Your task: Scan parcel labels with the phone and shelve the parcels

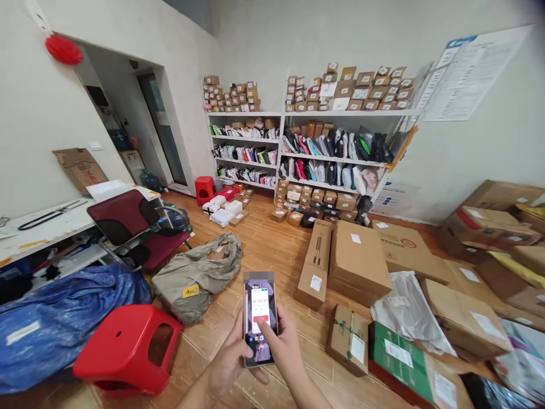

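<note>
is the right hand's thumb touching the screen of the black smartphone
Touching. The head view shows the right hand with its thumb tip pressed on the lit screen of the black smartphone, no gap visible, while the left hand grips its edge.

- phone (260, 318): glossy glass screen
- near-left stool (128, 349): shiny red plastic
- floor (272, 244): smooth wood planks
- boxes (357, 258) on the right: matt brown cardboard
- sack (198, 275) by the chair: crumpled grey cloth
- far shelves (281, 153): white metal

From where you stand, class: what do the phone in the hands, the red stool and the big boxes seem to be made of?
Phone: glossy glass front, its lit screen shows it; the left hand holds it, the right hand taps it.
Red stool: probably moulded plastic, smooth with a soft sheen.
Boxes: matte brown cardboard, taped and labelled.
</note>
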Motion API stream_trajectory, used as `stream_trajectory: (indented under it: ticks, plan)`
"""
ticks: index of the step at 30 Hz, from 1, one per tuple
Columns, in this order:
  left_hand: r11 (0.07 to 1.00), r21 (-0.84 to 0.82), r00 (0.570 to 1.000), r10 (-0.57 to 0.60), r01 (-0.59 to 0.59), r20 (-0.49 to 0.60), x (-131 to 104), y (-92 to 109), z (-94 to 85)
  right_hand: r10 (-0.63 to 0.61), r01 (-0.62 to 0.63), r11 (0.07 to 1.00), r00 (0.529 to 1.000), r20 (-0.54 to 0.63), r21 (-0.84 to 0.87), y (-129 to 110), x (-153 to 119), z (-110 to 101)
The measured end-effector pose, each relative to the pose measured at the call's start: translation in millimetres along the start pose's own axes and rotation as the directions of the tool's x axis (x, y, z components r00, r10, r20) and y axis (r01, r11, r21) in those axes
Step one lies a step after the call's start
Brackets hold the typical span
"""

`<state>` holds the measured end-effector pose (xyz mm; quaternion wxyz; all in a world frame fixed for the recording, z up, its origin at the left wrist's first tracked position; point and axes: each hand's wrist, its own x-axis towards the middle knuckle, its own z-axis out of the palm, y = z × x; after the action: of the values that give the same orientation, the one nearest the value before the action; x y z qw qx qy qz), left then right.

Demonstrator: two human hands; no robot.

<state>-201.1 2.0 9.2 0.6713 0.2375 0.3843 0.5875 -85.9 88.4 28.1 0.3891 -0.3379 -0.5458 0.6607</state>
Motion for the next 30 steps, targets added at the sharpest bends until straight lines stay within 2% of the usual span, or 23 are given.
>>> stream_trajectory:
  ticks: [7,18,27,30]
  plan:
    - [0.999,-0.033,1.0,0.011,-0.012,-0.014,-4.3,6.1,-3.3,0.036,-0.036,0.998,0.999,0.001,0.046,-0.5,2.6,6.0]
    - [0.999,-0.041,0.999,0.02,-0.022,-0.044,-7.1,13.7,-12.9,0.016,-0.018,0.999,0.999,0.039,0.049,2.9,9.1,17.8]
    - [1.0,-0.029,0.999,-0.002,0.001,-0.052,-5.6,14.0,-27.0,0.138,-0.149,0.982,0.985,0.105,0.114,-2.4,21.7,19.9]
    - [0.999,-0.035,0.999,-0.02,0.019,-0.037,-2.4,12.7,-29.5,0.146,-0.156,0.983,0.984,0.104,0.102,-6.0,28.1,18.0]
